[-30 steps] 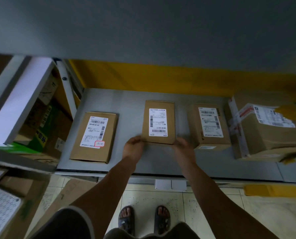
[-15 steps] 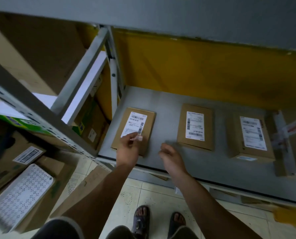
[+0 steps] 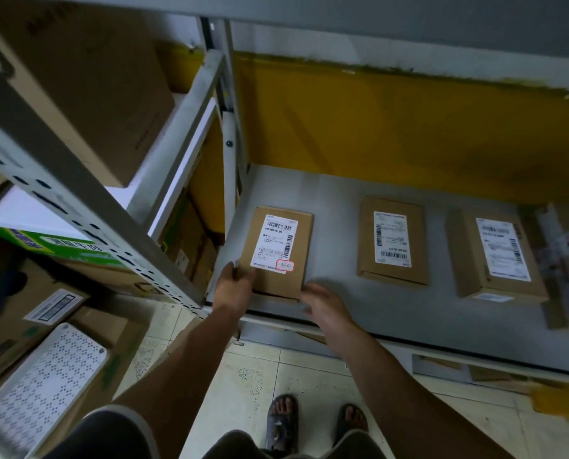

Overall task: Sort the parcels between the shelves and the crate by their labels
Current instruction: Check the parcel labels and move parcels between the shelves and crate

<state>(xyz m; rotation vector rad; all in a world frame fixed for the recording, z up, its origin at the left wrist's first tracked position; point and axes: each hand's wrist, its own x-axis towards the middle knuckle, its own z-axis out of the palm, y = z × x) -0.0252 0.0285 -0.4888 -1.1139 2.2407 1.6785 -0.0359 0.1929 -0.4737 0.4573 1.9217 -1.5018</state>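
Three flat brown parcels with white labels lie in a row on the grey shelf [image 3: 336, 303]. The left parcel [image 3: 278, 279] carries a label with a small red-edged sticker. My left hand [image 3: 233, 284] grips its near left corner, thumb on top. My right hand [image 3: 323, 304] hovers with relaxed fingers just off the parcel's near right corner, holding nothing. The middle parcel [image 3: 392, 240] and the right parcel [image 3: 495, 253] lie untouched further right.
A taped carton [image 3: 561, 260] sits at the shelf's far right. A perforated metal upright [image 3: 88, 213] crosses on the left. Beyond it stand cardboard boxes [image 3: 88, 81], a green-printed box [image 3: 54, 243] and a white perforated panel [image 3: 41, 382]. Tiled floor and my sandalled feet lie below.
Both hands left the middle parcel and moved left. My left hand slid from the label to the left parcel's near corner; my right hand came up beside that parcel.
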